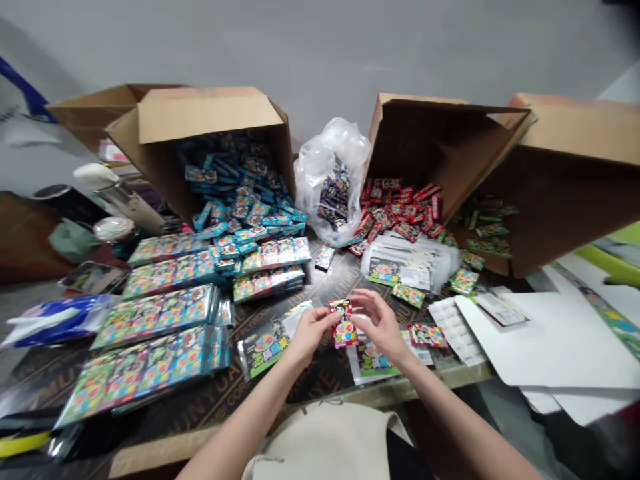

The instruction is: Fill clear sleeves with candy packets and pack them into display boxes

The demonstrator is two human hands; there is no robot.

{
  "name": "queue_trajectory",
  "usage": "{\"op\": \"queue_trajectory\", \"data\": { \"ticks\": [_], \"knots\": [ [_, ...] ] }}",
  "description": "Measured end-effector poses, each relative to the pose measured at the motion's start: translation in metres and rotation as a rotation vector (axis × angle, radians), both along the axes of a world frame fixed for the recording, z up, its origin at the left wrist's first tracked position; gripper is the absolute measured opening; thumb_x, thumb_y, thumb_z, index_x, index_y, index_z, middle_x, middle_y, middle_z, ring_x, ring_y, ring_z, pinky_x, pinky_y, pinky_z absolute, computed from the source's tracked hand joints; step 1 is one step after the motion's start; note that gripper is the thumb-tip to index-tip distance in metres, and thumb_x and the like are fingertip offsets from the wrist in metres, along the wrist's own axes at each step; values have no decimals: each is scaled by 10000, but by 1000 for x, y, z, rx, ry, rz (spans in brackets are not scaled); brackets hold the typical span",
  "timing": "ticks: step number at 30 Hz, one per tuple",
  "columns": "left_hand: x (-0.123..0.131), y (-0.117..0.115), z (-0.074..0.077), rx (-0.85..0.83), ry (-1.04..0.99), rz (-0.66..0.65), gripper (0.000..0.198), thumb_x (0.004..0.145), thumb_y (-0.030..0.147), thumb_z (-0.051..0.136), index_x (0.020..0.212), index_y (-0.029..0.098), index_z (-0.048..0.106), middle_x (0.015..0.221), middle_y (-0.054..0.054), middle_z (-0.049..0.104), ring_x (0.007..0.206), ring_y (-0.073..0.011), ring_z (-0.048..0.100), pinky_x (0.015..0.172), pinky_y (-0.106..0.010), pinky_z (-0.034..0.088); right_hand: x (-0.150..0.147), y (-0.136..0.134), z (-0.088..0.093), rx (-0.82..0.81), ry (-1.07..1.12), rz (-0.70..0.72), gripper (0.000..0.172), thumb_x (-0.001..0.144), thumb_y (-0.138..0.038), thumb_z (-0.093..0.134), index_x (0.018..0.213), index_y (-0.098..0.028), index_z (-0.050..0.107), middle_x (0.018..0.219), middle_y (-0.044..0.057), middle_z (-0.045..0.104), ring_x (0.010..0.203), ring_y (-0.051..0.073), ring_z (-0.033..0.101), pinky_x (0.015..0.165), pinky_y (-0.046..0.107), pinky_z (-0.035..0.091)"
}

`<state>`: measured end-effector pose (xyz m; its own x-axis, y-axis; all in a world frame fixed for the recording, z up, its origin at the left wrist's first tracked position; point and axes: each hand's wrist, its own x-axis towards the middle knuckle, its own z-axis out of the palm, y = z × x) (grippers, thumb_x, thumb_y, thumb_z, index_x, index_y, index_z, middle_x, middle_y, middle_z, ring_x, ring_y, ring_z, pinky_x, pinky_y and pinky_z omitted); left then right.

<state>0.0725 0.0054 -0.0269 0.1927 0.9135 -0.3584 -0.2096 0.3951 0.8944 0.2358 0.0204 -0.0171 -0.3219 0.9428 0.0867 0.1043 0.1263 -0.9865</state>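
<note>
A small red candy packet (344,325) with a cartoon print is pinched at its left edge by my left hand (310,335), above the table. My right hand (381,325) is raised just to the right, its fingertips at the packet's upper corner. Whether they grip it is hard to tell. Below my hands lie flat green-printed foil packets (263,348), and a second red packet (427,335) rests to the right. Long colourful strips of packets (150,333) are stacked at the left.
Cardboard boxes (200,120) (440,133) (565,133) lie tipped at the back, spilling blue, red and green packets. A plastic bag (325,167) holds purple packets between them. White card sheets (550,340) overhang the right side. A canvas bag (325,447) sits below the table's near edge.
</note>
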Motion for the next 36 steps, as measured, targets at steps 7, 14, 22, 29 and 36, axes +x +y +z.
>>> {"op": "queue_trajectory", "data": {
  "ticks": [7, 14, 22, 29, 36],
  "knots": [
    [-35, -4, -9, 146, 318, -37, 404, 719, 498, 557, 826, 125, 668, 793, -80, 669, 718, -189, 592, 685, -299, 437, -1, 3, -4, 468, -373, 224, 728, 617, -273, 660, 1279, -226, 362, 1244, 84, 464, 1169, 259, 404, 991, 432, 302],
    [-74, -12, -32, 553, 1370, -157, 963, 522, 388, 707, 1348, 143, 276, 1185, -160, 523, 1098, -316, 452, 973, -488, 252, 6, 18, -23, 532, -491, 19, 728, 644, -356, 684, 1277, -213, 354, 1202, 94, 491, 1101, 258, 449, 922, 409, 370],
    [-67, -22, -15, 715, 1172, -250, 1043, 576, 292, 651, 1394, 184, 13, 1257, -114, 463, 1133, -251, 441, 1044, -481, 158, 5, 20, -16, 591, -503, 342, 693, 692, -374, 654, 1284, -184, 347, 1235, 117, 490, 1152, 249, 429, 989, 422, 277],
    [-68, -21, -18, 722, 1101, -244, 1032, 588, 295, 659, 1395, 205, 22, 1217, -118, 491, 1113, -278, 449, 995, -488, 256, 1, 19, -13, 574, -489, 350, 863, 644, -483, 679, 1341, -209, 250, 1271, 121, 473, 1195, 242, 406, 1031, 444, 147],
    [-62, -16, -23, 681, 1171, -197, 1066, 578, 327, 675, 1398, 195, 7, 1136, -97, 535, 1044, -273, 479, 924, -429, 347, 13, 13, -18, 522, -599, 216, 593, 813, -356, 526, 1337, -279, 259, 1288, 63, 473, 1144, 186, 460, 1023, 433, 134]
  ]
}}
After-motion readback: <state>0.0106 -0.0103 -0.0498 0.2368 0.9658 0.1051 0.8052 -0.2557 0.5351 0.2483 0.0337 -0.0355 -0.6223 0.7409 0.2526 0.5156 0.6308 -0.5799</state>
